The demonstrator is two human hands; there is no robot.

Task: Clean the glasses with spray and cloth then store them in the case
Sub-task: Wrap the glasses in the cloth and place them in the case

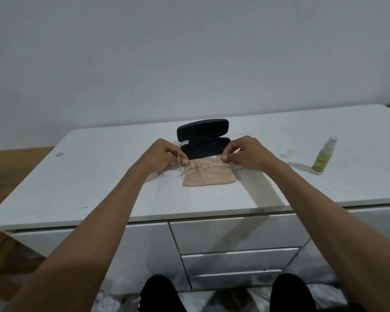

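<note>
Both hands up front, apart, each pinching one end of the glasses (203,166). L hand (161,154) grips the frame at the hinge, temple arm sticking up toward the case (204,139). R hand (245,154) pinches the other end. I see the clear frame held just over the pink cloth (208,176), folded flat on the white cabinet top (99,176). Case open, lid up, just behind cloth. Spray bottle (323,156) upright, well right, small clear cap (289,152) near it.

One clear-framed pair of glasses (185,164); one open black hard case (204,138); one beige folded cloth (209,175); one green-labelled white spray bottle (324,156); one small clear cap (290,151).
</note>
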